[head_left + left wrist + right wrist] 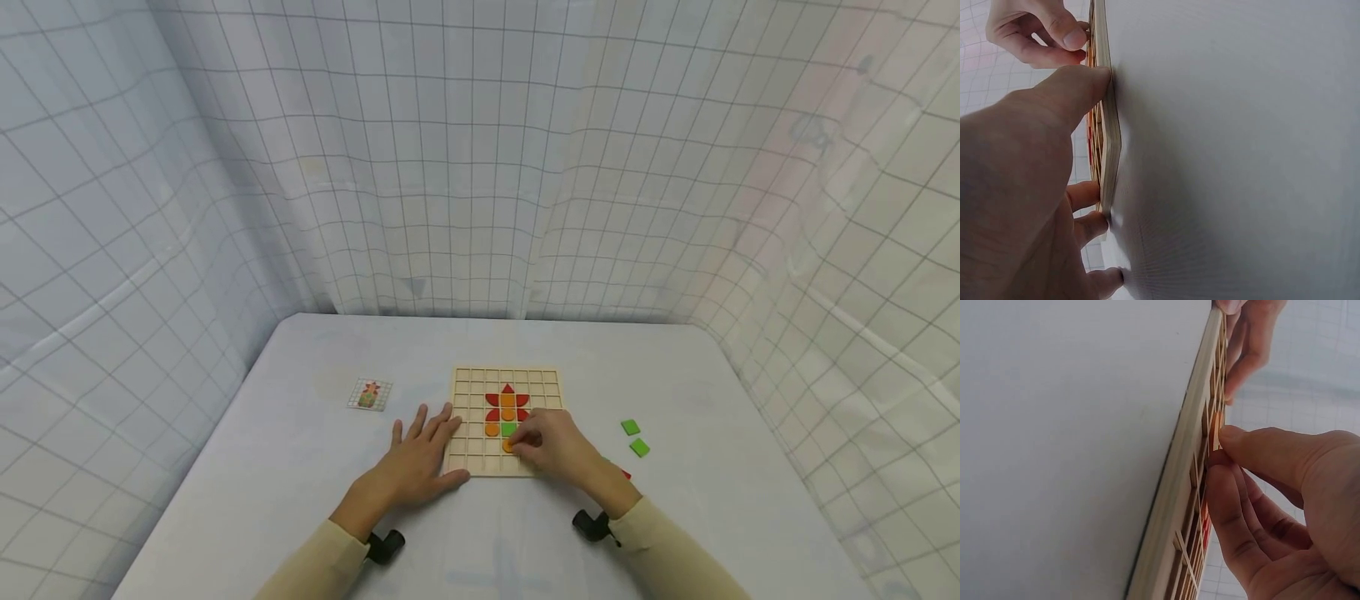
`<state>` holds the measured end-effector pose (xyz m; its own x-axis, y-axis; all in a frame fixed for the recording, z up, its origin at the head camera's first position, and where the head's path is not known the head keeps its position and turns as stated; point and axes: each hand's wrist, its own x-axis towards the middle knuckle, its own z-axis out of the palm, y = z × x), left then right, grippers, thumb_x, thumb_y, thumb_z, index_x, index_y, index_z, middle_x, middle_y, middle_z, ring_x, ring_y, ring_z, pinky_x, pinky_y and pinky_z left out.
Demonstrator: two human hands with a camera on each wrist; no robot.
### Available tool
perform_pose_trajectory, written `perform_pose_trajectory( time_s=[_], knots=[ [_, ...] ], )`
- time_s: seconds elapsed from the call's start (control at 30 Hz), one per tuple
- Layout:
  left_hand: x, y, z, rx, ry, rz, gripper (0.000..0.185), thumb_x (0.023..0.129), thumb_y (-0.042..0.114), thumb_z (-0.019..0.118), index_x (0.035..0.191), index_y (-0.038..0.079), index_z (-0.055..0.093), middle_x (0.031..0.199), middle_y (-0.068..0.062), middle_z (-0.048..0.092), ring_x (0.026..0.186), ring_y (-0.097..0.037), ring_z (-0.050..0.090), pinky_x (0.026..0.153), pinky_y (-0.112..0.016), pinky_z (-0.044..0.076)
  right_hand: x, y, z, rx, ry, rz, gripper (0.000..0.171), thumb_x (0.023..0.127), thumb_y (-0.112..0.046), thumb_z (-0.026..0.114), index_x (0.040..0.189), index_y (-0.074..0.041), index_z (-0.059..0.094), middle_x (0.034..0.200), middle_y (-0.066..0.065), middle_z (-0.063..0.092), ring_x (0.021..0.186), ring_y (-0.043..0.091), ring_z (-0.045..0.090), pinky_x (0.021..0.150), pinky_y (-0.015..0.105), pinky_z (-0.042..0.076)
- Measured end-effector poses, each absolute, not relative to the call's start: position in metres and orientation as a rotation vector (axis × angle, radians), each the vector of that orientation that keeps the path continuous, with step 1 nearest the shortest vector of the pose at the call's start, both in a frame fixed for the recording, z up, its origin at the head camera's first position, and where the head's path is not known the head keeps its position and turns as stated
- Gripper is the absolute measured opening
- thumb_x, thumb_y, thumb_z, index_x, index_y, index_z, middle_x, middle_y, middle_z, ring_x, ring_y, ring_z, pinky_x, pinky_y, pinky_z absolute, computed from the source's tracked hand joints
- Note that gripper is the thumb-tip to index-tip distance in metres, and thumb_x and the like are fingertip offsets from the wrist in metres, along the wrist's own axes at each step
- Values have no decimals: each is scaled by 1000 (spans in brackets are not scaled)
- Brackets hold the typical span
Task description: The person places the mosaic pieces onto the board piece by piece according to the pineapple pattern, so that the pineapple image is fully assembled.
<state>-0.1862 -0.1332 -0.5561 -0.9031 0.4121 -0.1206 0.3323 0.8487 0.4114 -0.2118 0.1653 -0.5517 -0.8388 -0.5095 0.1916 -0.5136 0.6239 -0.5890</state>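
Gridded white curtains (465, 167) stand behind and beside a white table (712, 483). From the head, a pale gridded board (476, 461) lies on it, holding red, orange and green pieces. Near its lower edge, the right hand (558, 450) pinches an orange disc (507, 446); the left hand (412, 467) lies spread at the board's left side. A picture card (371, 394) lies beyond that hand, green squares (630, 427) to the right.

At the left wrist, the grip is relaxed, thumb against the board's edge. The board looks stiff and fairly light, best braced there.

At the right wrist, thumb and fingertips close the grip over the disc, which looks light, hard, perhaps slippery; its rim offers the surest hold.
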Motion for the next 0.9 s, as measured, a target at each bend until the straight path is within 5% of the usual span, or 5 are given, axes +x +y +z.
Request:
perform_pose_trajectory(
  time_s=[0.9],
  knots=[
    [-186, -134, -561, 580, 2816, 581, 96, 108, 63, 76, 182, 14, 39, 196, -11, 25, 182, -54, 15, 136, -90, 15, -216, 265, -544, 545, -2817, 875, 16, 98, -8, 94, 113, -15, 91, 109, -2, 84, 87, 5, 72, 76, 23, 62]
  ],
)
